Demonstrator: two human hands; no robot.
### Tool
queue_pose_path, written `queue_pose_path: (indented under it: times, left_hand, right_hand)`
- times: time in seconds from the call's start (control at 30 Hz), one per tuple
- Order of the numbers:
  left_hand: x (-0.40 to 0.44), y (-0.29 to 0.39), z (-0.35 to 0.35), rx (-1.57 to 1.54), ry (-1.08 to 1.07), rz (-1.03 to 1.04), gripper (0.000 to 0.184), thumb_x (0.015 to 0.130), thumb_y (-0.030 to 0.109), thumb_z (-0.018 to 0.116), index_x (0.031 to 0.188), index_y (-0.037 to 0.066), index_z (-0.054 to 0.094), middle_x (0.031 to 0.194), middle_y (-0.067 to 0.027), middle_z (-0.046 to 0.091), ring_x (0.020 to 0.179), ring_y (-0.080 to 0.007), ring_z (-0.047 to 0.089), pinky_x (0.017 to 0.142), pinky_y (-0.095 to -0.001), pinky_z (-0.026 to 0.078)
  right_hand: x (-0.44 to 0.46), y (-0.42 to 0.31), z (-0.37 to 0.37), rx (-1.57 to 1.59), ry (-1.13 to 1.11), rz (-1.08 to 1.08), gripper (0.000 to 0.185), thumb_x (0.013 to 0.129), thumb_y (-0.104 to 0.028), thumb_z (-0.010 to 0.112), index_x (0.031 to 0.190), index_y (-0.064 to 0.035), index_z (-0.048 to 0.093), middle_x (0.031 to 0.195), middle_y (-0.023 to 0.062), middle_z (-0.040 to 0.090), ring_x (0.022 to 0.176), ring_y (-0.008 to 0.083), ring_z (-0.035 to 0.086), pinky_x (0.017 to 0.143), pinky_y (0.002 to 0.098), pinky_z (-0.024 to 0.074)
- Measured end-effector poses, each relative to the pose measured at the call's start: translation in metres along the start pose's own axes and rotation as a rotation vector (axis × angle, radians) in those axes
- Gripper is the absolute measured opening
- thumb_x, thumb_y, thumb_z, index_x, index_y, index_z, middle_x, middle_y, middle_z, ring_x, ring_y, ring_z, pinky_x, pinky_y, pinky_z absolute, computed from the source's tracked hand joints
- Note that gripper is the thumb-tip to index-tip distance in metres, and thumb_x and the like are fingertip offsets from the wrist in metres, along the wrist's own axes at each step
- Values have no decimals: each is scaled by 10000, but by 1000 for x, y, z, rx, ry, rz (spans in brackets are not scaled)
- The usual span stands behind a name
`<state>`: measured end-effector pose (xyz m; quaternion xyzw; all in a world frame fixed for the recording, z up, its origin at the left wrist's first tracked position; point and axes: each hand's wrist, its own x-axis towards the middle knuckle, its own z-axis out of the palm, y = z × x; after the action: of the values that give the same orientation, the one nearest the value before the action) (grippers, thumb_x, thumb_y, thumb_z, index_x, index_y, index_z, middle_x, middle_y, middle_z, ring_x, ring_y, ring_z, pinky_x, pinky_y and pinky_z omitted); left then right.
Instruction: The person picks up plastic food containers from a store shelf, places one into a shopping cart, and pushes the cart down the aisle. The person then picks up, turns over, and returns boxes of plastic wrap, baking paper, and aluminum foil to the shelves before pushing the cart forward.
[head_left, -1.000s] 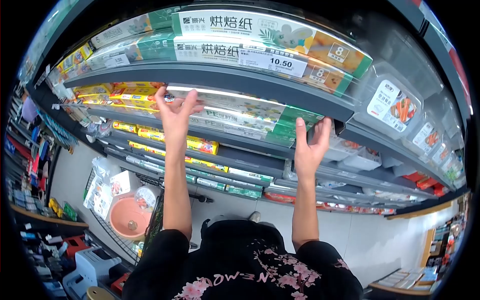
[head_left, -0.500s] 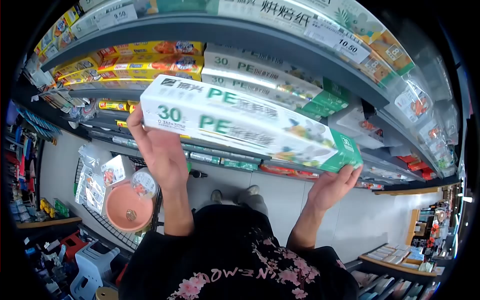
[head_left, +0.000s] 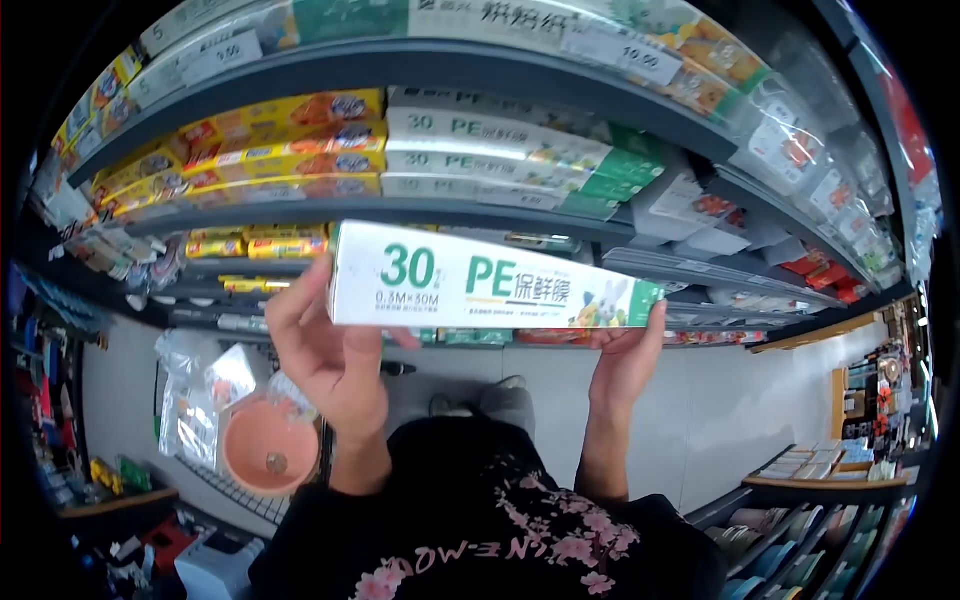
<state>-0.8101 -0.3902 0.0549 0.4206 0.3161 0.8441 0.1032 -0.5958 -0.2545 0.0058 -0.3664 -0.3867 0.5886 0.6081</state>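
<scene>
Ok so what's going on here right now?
A person in a black shirt with pink blossoms is holding a long white-and-green cardboard box marked "30" and "PE", left hand at one end, right hand at the other. It's in front of a dark grey shelf, where similar white-and-green boxes are stacked beside yellow boxes. A round pink tub sits in a wire cart.

Held by both ends in midair, lower edge nearly level: a long, slim white box (head_left: 455,290) of PE cling film. Printed side turned to the camera, lettering upright, large green "30" toward the left, green band at the right end.
</scene>
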Motion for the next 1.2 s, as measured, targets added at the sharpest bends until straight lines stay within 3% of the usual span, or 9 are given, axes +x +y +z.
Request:
queue_pose_path:
  times: [0.03, 0.33, 0.43, 0.67, 0.93, 0.97, 1.0, 1.1, 1.2]
  left_hand:
    - [-2, -3, -2, 84, 44, 0, 502, 912, 62, 660, 1338, -6, 402, 1139, -207, 604, 850, -212, 670, 573, -254, 561]
    - [-20, 4, -13, 137, 40, -36, 537, 914, 80, 664, 1352, -2, 363, 1146, -229, 600, 882, -239, 679, 609, -273, 588]
    - [-20, 4, -19, 210, 93, -65, 438, 994, 155, 556, 1354, 33, 338, 1149, -210, 596, 796, -238, 671, 562, -302, 559]
    - [-19, 3, -43, 52, 130, -214, 365, 1050, 176, 434, 1381, 62, 330, 1190, -156, 571, 938, -209, 637, 597, -308, 552]
    - [-20, 0, -53, 90, 294, -255, 364, 1027, 154, 477, 1362, 37, 394, 1159, -131, 603, 991, -178, 622, 676, -320, 565]
    - [-16, -2, -55, 110, 304, -231, 367, 1028, 156, 477, 1365, 34, 396, 1162, -129, 604, 990, -174, 623, 675, -315, 561]
    - [-15, -3, -57, 131, 316, -213, 370, 1029, 157, 476, 1367, 30, 398, 1165, -127, 606, 989, -169, 623, 675, -309, 556]
    - [-8, -2, -56, 101, 305, -207, 402, 1033, 200, 485, 1382, 29, 380, 1185, -127, 600, 997, -183, 624, 738, -322, 542]
    - [-6, -7, -59, 78, 333, -188, 438, 1032, 243, 498, 1393, 36, 362, 1218, -133, 581, 1036, -198, 610, 821, -346, 520]
  right_hand:
    - [4, -3, 0, 1, 9, -26, 443, 1044, -449, 377, 1136, -51, 547, 976, 88, 683, 664, 121, 618, 515, 242, 439]
    - [5, -9, 3, -100, -77, -23, 479, 1042, -422, 411, 1158, 27, 529, 996, 131, 664, 667, 158, 651, 556, 256, 523]
    - [-7, -17, 11, -126, -8, -81, 411, 1050, -368, 414, 1143, 21, 507, 928, 138, 630, 628, 202, 654, 518, 252, 490]
    - [-18, -31, -1, -183, -157, -258, 377, 1065, -293, 392, 1245, 30, 472, 849, 110, 642, 585, 155, 632, 502, 228, 470]
    - [-28, -34, 10, -146, -171, -506, 492, 990, -335, 570, 1299, 20, 427, 1181, 145, 586, 638, 143, 631, 494, 227, 498]
    - [-30, -39, 9, -114, -235, -518, 619, 926, -403, 662, 1302, 23, 418, 1277, 150, 535, 810, 158, 649, 633, 249, 538]
    - [-27, -38, 7, -117, -221, -514, 619, 926, -403, 662, 1302, 23, 418, 1277, 150, 535, 810, 158, 649, 633, 249, 538]
    - [-24, -37, 1, -171, -238, -655, 797, 823, -436, 778, 1347, 17, 385, 1329, 145, 514, 1110, 188, 571, 967, 328, 462]
    - [-27, -38, 2, -228, -318, -717, 758, 801, -368, 809, 1313, 6, 393, 1445, 186, 416, 1146, 192, 578, 955, 323, 505]
